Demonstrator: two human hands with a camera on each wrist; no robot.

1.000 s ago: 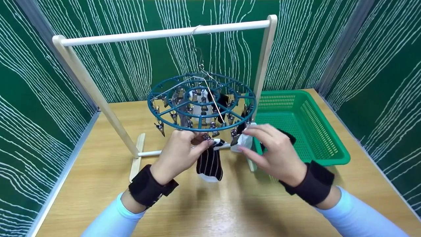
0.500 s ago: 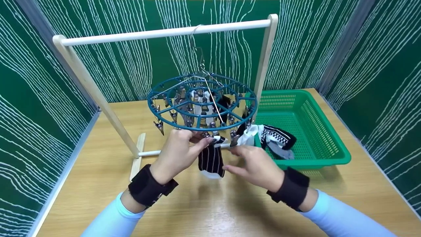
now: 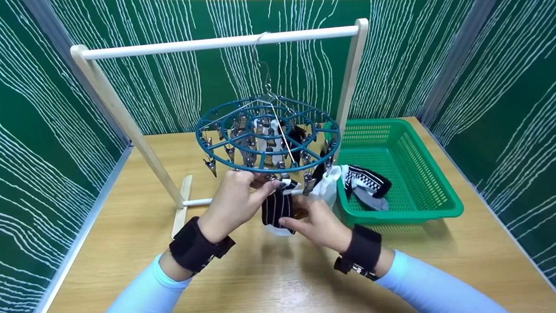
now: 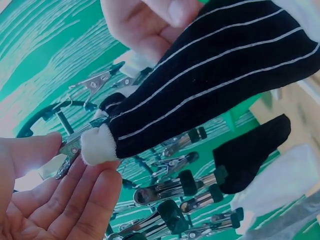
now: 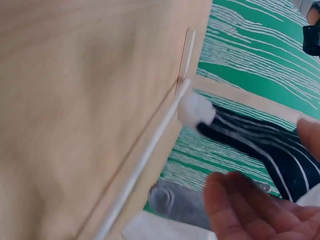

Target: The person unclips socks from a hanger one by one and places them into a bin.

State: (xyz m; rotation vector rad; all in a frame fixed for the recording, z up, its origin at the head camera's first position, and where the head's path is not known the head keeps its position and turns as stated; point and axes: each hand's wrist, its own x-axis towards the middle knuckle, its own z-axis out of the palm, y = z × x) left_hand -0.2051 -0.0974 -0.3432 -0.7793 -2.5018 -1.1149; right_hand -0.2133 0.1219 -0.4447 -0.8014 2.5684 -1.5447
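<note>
**Striped sock at the clip**

Black cloth with thin white stripes hangs under the teal round clip hanger [image 3: 266, 134] in the head view: the striped sock [image 3: 277, 208], its white cuff up at a metal clip on the near rim. The left hand [image 3: 236, 204] pinches that clip, fingers curled at the cuff. The right hand [image 3: 316, 219] touches the sock's body lower down, fingers loosely bent; whether it grips is unclear. A white sock [image 3: 326, 184] hangs just beside, and the green basket [image 3: 438, 204] holds more socks.

Left wrist view: thumb and fingers [image 4: 75, 200] close round the clip [image 4: 70, 148] at the cuff.

Right wrist view: the fingers lie open beside the sock [image 5: 260, 145].

Judged step: the sock's top sits at the clip; next, the cuff must be seated or freed cleanly while the other hand steadies it.
</note>
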